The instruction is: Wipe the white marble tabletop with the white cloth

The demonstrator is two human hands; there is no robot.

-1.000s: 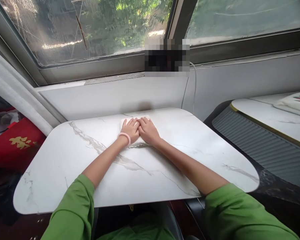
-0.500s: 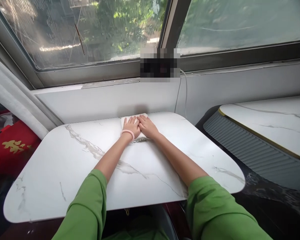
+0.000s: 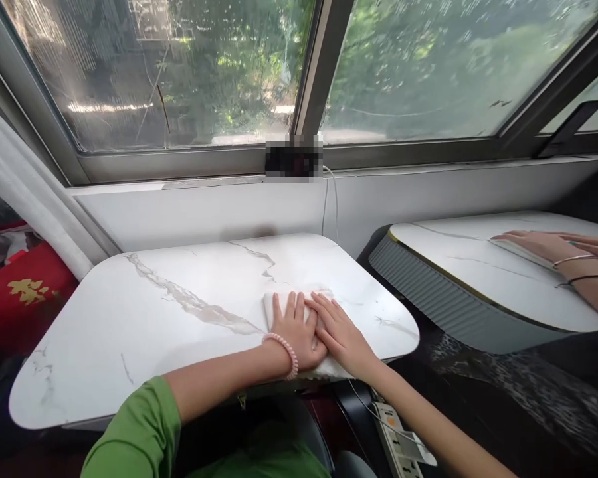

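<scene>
A folded white cloth [image 3: 268, 307] lies on the white marbled tabletop [image 3: 189, 355], close to its near edge. My left hand [image 3: 295, 330] presses flat on the cloth with its fingers spread, a pink coiled band around the wrist. Beside it, my right hand [image 3: 342, 336] also rests flat, fingers stretched out, its thumb side meeting my left hand. Most of the cloth is covered by my two hands; its near edge reaches the table's rim.
At the right, another person's hands [image 3: 553, 247] rest on a cloth on a second marbled table [image 3: 478, 279]. A power strip [image 3: 396, 441] sits below the near edge. A red bag [image 3: 34, 292] is at the left. Windows and a sill stand behind.
Both my hands and the cloth have moved from the table's far edge to its near edge, slightly rightward. The view has turned right, bringing the other person's hands into sight.
</scene>
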